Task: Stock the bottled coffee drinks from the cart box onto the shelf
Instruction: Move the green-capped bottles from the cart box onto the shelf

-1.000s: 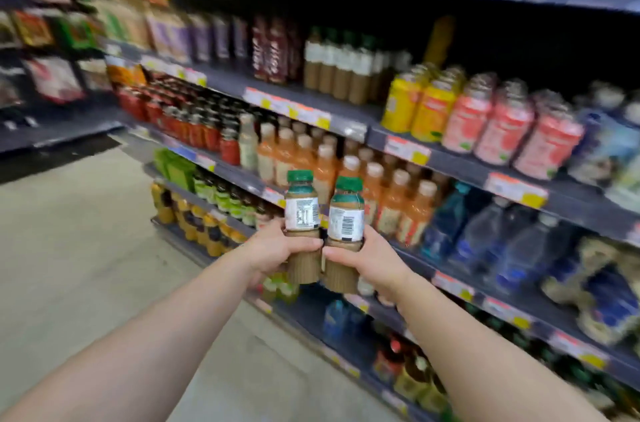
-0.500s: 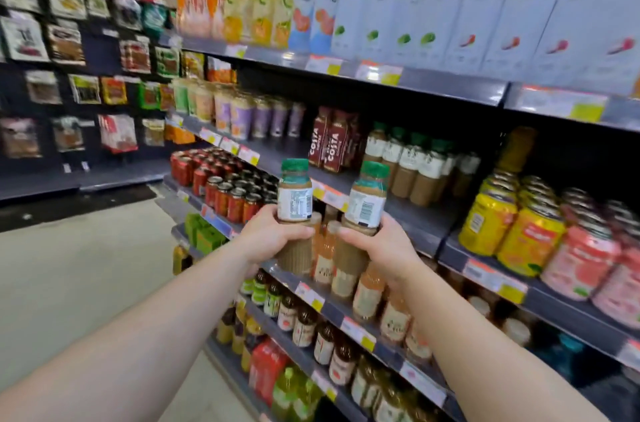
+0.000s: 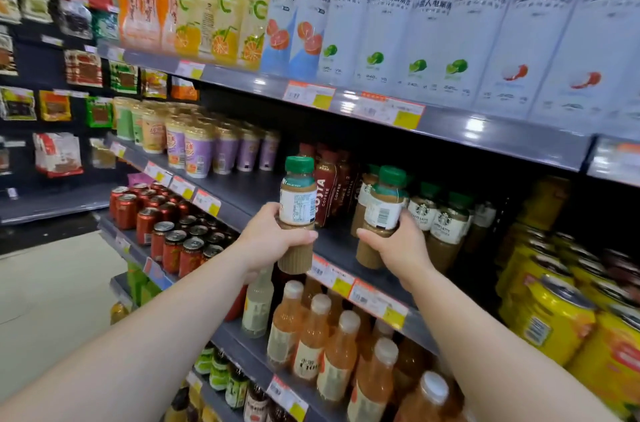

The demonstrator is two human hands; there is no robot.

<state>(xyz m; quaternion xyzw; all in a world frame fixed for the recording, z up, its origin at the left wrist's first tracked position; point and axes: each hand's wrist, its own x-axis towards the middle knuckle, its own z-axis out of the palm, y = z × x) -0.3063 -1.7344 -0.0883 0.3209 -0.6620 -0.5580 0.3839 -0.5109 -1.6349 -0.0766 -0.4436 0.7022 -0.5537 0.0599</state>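
Each hand grips a green-capped coffee bottle, fingers wrapped round its lower half. The left hand holds the left bottle upright before the shelf. The right hand tilts the right bottle beside the stocked bottles.

Colours and label patterns along the drinks aisle.

Held coffee bottle in left hand: green cap, tan liquid, white label with teal band; held coffee bottle in right hand: the same, with a black barcode. Shelved Starbucks latte bottles: green caps, white labels with a green roundel. Costa coffee bottles: dark maroon with white lettering. Shelf: grey, its price tags white, orange and yellow. Electrolyte water bottles: white, black characters, lime-slice motif. Orange juice bottles: yellow, orange-slice print. Cans: red, silver tops. Cups: lilac. Large cans: yellow.
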